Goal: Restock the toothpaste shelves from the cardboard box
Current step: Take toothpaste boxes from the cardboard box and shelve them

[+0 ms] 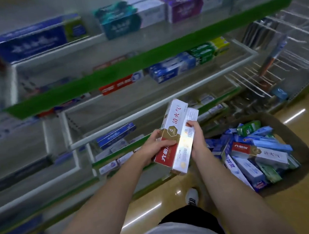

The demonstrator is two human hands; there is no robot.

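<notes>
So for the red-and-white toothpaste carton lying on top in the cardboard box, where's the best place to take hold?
Grip the red-and-white carton across its narrow width at mid-length, coming from above. It lies flat on the pile in the cardboard box, top face exposed.

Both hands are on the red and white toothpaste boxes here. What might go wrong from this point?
The left hand and right hand hold at least two stacked toothpaste boxes; one may slide out and drop. The cardboard box sits on the floor close by the person's shoe, a possible trip hazard.
</notes>
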